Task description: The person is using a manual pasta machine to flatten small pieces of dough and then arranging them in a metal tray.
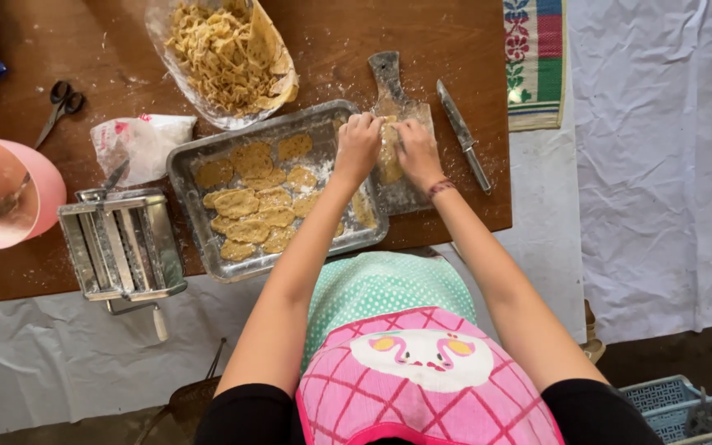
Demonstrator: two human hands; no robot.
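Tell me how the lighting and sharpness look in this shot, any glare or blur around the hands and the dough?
Head view: soft, even daylight with faint shadows; no strong glare, only a dull sheen on the metal tray and pasta roller. The left hand and right hand pressing the dough strip on the cutting board look slightly soft, and fine detail is smeared. The edges bow mildly from the wide lens.
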